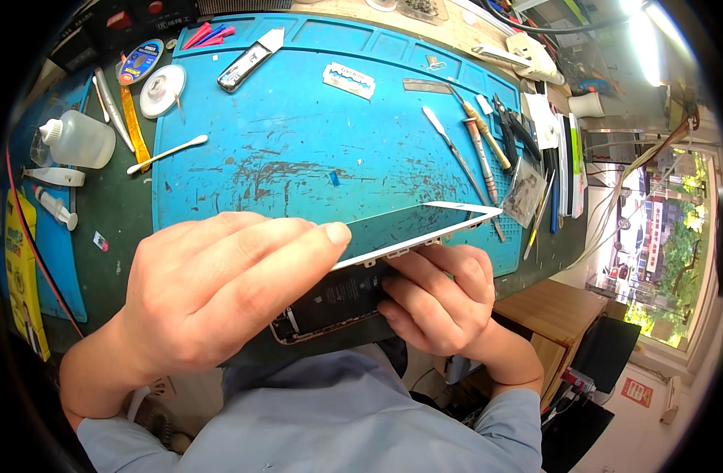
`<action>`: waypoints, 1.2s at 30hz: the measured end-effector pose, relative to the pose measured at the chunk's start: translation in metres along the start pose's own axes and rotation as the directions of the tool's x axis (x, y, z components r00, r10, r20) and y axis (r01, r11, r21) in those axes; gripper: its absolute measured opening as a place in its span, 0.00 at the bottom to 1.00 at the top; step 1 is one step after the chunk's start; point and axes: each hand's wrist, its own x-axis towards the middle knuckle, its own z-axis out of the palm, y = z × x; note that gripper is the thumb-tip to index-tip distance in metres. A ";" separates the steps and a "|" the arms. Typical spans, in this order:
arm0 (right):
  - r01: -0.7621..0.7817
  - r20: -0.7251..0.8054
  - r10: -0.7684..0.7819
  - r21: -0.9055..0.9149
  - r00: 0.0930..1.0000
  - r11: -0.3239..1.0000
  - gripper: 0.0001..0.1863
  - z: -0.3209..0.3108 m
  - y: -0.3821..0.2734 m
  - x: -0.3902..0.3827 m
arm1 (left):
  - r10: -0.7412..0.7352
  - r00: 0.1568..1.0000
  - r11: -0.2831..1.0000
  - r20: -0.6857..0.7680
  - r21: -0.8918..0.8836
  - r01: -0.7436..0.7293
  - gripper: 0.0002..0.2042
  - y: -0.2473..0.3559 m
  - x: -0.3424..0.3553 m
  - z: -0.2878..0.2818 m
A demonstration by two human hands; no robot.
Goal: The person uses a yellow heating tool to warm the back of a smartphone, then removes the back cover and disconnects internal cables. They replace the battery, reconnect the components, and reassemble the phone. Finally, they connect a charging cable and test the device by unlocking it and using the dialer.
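The tilted phone screen (401, 228) is glossy and white-edged

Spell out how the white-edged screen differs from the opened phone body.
The screen shows a smooth, glossy face; the phone body bares dark inner parts. In this view, the screen sits higher, in front; the phone body shows lower, partly behind it. Both are partly hidden.

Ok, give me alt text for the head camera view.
A person's left hand holds a white-edged screen over an open phone body, the right hand beneath the screen. Beyond lies a scuffed blue mat holding a razor blade.
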 end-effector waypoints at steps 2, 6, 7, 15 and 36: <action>-0.009 -0.001 0.009 -0.002 1.000 1.000 0.11 0.000 0.000 0.001 | 0.001 1.000 1.000 0.000 -0.004 -0.001 0.27 0.000 0.000 0.000; -0.010 0.002 0.010 0.013 1.000 1.000 0.11 0.000 0.001 0.001 | -0.001 1.000 1.000 0.005 -0.004 0.001 0.27 0.000 0.000 -0.001; -0.009 0.003 0.009 0.016 1.000 1.000 0.11 0.000 0.001 0.001 | -0.001 1.000 1.000 0.005 -0.003 0.001 0.27 0.000 0.000 -0.001; 0.000 0.013 0.000 0.035 1.000 0.999 0.13 0.000 0.001 0.001 | -0.002 1.000 1.000 0.011 0.005 0.002 0.27 0.002 0.000 -0.003; 0.131 0.031 -0.127 -0.253 0.991 0.959 0.07 0.006 -0.014 0.009 | 0.006 1.000 1.000 0.011 0.008 -0.006 0.27 0.000 0.000 -0.002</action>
